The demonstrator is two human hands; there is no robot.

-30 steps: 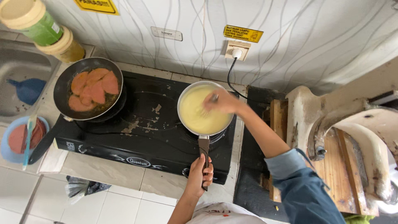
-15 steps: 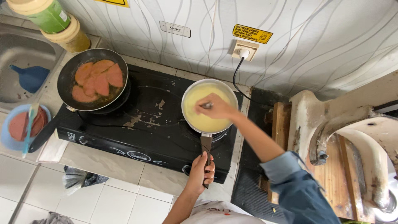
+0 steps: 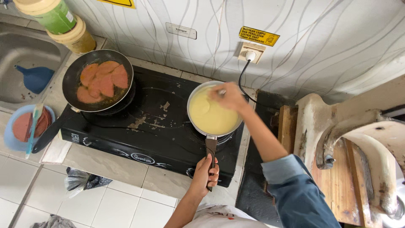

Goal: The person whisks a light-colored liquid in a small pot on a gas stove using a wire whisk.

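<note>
Mid-stir at the black two-burner stove (image 3: 139, 126): my left hand (image 3: 205, 171) grips the saucepan (image 3: 213, 110) handle while my right hand (image 3: 230, 96), closed on a utensil, works the smooth yellow mixture, round meat slices browning in the frying pan (image 3: 98, 80) alongside.

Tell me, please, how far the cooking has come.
Done: pale yellow batter fills the saucepan; reddish slices lie in the frying pan. In hand: left hand grips the saucepan handle, right hand stirs. Left: slices in the blue bowl.
</note>
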